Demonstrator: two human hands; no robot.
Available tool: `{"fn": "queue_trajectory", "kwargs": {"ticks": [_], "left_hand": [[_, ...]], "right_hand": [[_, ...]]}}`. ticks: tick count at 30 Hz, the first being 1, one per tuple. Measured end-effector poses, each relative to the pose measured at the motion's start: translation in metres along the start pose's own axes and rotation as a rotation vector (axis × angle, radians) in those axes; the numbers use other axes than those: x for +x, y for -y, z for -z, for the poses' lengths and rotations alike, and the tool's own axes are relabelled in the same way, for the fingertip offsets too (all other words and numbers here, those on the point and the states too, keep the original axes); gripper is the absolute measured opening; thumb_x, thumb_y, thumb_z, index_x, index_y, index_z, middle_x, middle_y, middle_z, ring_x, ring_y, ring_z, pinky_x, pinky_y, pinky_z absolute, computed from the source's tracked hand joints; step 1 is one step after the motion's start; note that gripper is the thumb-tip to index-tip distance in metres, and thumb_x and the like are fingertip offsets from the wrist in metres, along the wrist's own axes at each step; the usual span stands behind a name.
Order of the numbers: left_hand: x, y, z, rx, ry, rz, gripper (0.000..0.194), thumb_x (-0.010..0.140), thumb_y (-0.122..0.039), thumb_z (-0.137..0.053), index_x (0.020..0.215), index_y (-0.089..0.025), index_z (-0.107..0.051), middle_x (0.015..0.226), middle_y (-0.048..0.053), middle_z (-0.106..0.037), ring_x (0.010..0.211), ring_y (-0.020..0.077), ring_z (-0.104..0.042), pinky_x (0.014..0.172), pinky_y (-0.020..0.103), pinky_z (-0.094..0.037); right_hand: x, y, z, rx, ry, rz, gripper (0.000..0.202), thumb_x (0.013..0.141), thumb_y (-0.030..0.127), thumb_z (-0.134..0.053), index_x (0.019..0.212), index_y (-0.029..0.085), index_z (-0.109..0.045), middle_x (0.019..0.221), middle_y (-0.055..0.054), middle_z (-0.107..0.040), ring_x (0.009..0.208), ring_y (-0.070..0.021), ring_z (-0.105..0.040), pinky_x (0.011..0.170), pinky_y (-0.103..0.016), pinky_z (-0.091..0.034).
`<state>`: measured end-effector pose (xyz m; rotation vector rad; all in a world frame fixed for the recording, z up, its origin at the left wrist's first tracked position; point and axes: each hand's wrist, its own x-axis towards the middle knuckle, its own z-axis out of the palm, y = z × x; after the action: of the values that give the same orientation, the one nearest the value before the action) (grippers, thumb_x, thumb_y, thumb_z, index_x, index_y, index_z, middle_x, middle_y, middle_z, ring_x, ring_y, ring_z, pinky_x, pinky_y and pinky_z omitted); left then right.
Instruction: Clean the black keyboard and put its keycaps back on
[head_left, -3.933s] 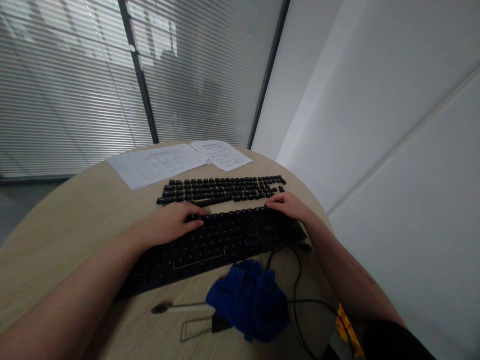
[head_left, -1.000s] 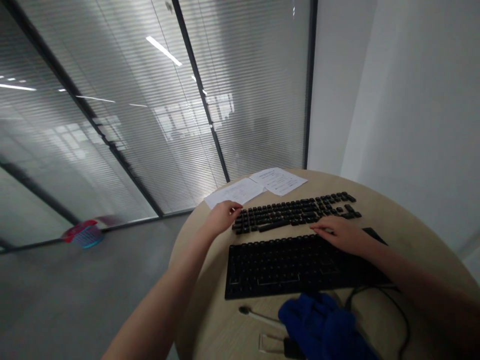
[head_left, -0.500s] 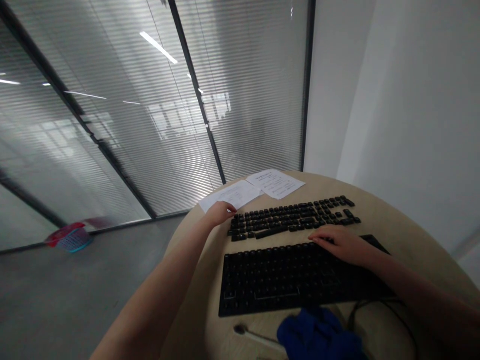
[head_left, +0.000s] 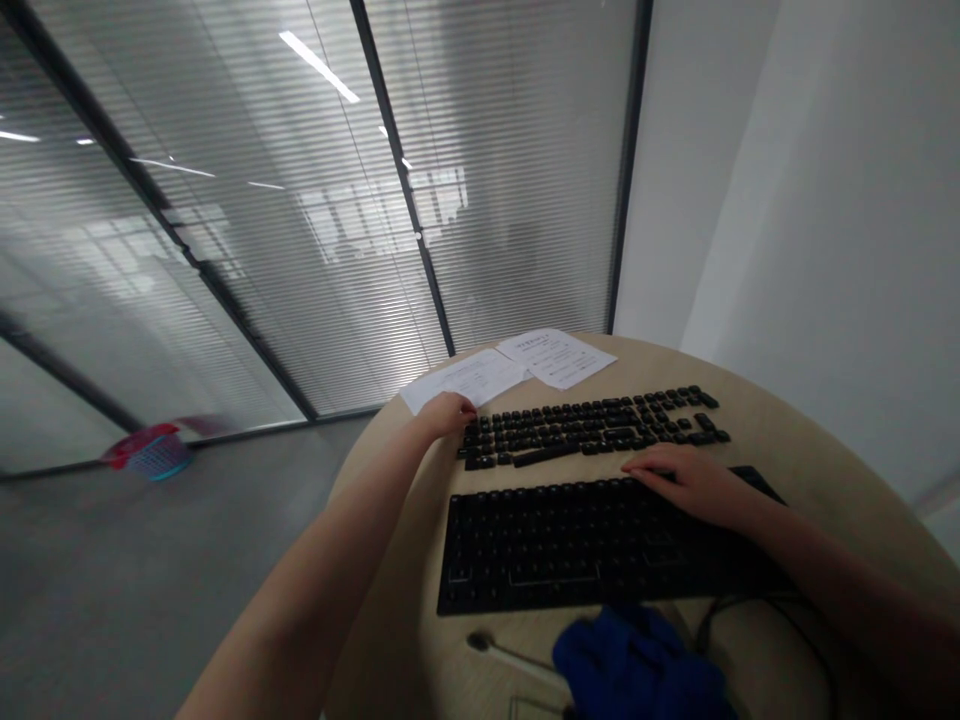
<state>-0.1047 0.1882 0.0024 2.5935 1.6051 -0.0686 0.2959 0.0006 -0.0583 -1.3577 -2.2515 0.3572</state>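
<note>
Rows of loose black keycaps [head_left: 555,428] lie on the round wooden table, set out in a keyboard's pattern. My left hand [head_left: 448,412] is at their upper left corner, fingers curled together at the end keycaps; what the fingertips hold, if anything, is hidden. Nearer to me lies a black keyboard [head_left: 547,550] with its key positions bare of caps. Over its right part rests my right hand [head_left: 686,482], fingers stretched out to the left past the far edge, with no object visible in it.
Two printed paper sheets [head_left: 559,358] lie at the table's far edge. By the near edge are a crumpled blue cloth [head_left: 637,665], a small brush [head_left: 514,660] and a dark cable [head_left: 795,615]. A red and blue basket [head_left: 157,455] stands on the floor at left, near the glass partition.
The view has tilted slightly downward. My left hand has closed in a little on the corner keycaps. My right hand stays over the keyboard's far edge.
</note>
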Motion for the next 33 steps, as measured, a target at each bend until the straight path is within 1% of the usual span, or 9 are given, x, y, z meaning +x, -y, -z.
{"fn": "queue_trajectory", "kwargs": {"ticks": [6, 10, 13, 15, 18, 21, 24, 28, 33], "left_hand": [[0.0, -0.009, -0.004, -0.042, -0.054, 0.03, 0.033, 0.1, -0.039, -0.065, 0.126, -0.018, -0.064, 0.129, 0.01, -0.065, 0.11, 0.0243, -0.067, 0.094, 0.046, -0.058], [-0.022, -0.013, 0.011, -0.128, -0.22, 0.037, 0.019, 0.098, -0.028, -0.064, 0.108, -0.018, -0.076, 0.112, 0.011, -0.076, 0.107, 0.0263, -0.069, 0.099, 0.042, -0.054], [-0.072, -0.013, 0.018, -0.199, -0.345, 0.026, 0.027, 0.1, -0.028, -0.057, 0.116, -0.018, -0.076, 0.112, 0.011, -0.078, 0.1, 0.0238, -0.071, 0.093, 0.037, -0.055], [-0.118, -0.016, 0.01, -0.233, -0.372, 0.002, 0.03, 0.099, -0.032, -0.057, 0.119, -0.02, -0.075, 0.109, 0.009, -0.079, 0.091, 0.0205, -0.072, 0.085, 0.034, -0.056], [-0.18, -0.022, -0.017, -0.358, -0.39, -0.147, 0.027, 0.098, -0.033, -0.059, 0.114, -0.02, -0.076, 0.102, 0.008, -0.079, 0.079, 0.0165, -0.07, 0.074, 0.029, -0.056], [-0.213, -0.029, -0.045, -0.441, -0.443, -0.113, 0.025, 0.098, -0.03, -0.058, 0.116, -0.019, -0.073, 0.091, 0.005, -0.077, 0.066, 0.0129, -0.066, 0.066, 0.026, -0.054], [-0.217, -0.034, -0.058, -0.459, -0.492, -0.094, 0.02, 0.098, -0.03, -0.061, 0.108, -0.018, -0.073, 0.082, 0.003, -0.075, 0.062, 0.0124, -0.063, 0.063, 0.026, -0.053], [-0.209, -0.039, -0.059, -0.394, -0.541, -0.199, 0.018, 0.1, -0.03, -0.059, 0.101, -0.018, -0.074, 0.084, 0.004, -0.075, 0.07, 0.0143, -0.066, 0.067, 0.028, -0.055], [-0.21, -0.041, -0.062, -0.311, -0.529, -0.272, 0.019, 0.102, -0.029, -0.058, 0.105, -0.019, -0.074, 0.087, 0.006, -0.076, 0.08, 0.0171, -0.069, 0.075, 0.032, -0.057]], "right_hand": [[-0.002, -0.007, -0.001, -0.041, -0.005, 0.005, 0.039, 0.099, 0.045, -0.048, 0.105, 0.024, -0.08, 0.107, -0.01, -0.08, 0.099, -0.0282, -0.074, 0.092, -0.045, -0.058], [-0.005, -0.008, 0.002, -0.046, -0.017, 0.03, 0.04, 0.1, 0.045, -0.046, 0.104, 0.024, -0.08, 0.105, -0.009, -0.08, 0.097, -0.0269, -0.075, 0.09, -0.043, -0.059], [-0.005, -0.006, 0.005, -0.035, -0.022, 0.029, 0.041, 0.099, 0.048, -0.047, 0.103, 0.025, -0.08, 0.105, -0.008, -0.081, 0.097, -0.0275, -0.076, 0.09, -0.043, -0.06], [-0.005, -0.007, 0.006, -0.021, -0.008, 0.021, 0.041, 0.099, 0.049, -0.048, 0.102, 0.025, -0.081, 0.105, -0.007, -0.081, 0.096, -0.0285, -0.076, 0.09, -0.044, -0.06], [-0.004, -0.011, 0.005, 0.006, 0.026, 0.007, 0.041, 0.097, 0.051, -0.049, 0.103, 0.026, -0.081, 0.105, -0.007, -0.081, 0.098, -0.0301, -0.076, 0.09, -0.046, -0.061], [-0.005, -0.017, 0.003, 0.022, 0.034, -0.014, 0.04, 0.096, 0.052, -0.051, 0.104, 0.027, -0.081, 0.107, -0.007, -0.081, 0.099, -0.0312, -0.076, 0.091, -0.048, -0.06], [-0.007, -0.019, 0.003, 0.027, 0.029, -0.033, 0.04, 0.096, 0.052, -0.051, 0.105, 0.027, -0.082, 0.108, -0.008, -0.081, 0.1, -0.0317, -0.076, 0.092, -0.05, -0.06], [-0.008, -0.015, 0.005, 0.024, 0.037, -0.036, 0.04, 0.096, 0.05, -0.051, 0.106, 0.026, -0.081, 0.108, -0.008, -0.081, 0.1, -0.0308, -0.076, 0.094, -0.05, -0.06], [-0.007, -0.014, 0.006, 0.02, 0.024, -0.033, 0.038, 0.096, 0.049, -0.052, 0.105, 0.027, -0.082, 0.107, -0.008, -0.081, 0.099, -0.0301, -0.076, 0.094, -0.048, -0.061]]}}
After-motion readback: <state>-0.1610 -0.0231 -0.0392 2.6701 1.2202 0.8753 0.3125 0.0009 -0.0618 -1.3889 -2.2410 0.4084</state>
